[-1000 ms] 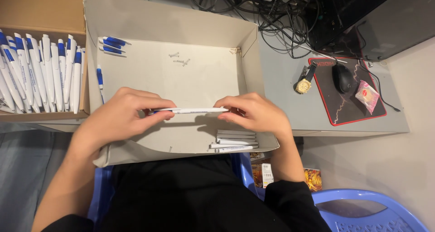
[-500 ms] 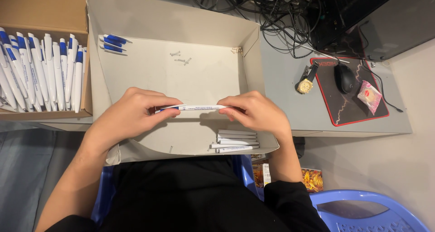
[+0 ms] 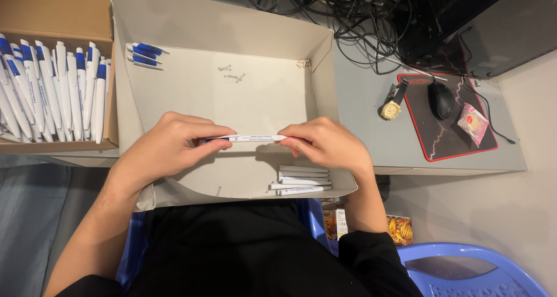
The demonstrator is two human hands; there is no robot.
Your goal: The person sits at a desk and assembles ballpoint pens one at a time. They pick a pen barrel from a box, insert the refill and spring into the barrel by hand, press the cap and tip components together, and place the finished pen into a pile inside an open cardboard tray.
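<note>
A white pen with a blue end is held level between both hands over a shallow white cardboard tray. My left hand pinches its blue end and my right hand pinches the other end. Under my right hand, several white pen barrels lie stacked at the tray's front right. Blue pen parts lie in the tray's far left corner, and small metal springs rest near its far middle.
A brown box at the left holds several white-and-blue pens. On the grey desk to the right lie a wristwatch, a black mouse on a mat, a small wrapped packet, cables and a dark computer case. A blue plastic chair stands at bottom right.
Both hands, still pinching the pen's ends, have shifted slightly toward the tray's front with it. Nothing else in the tray has moved.
</note>
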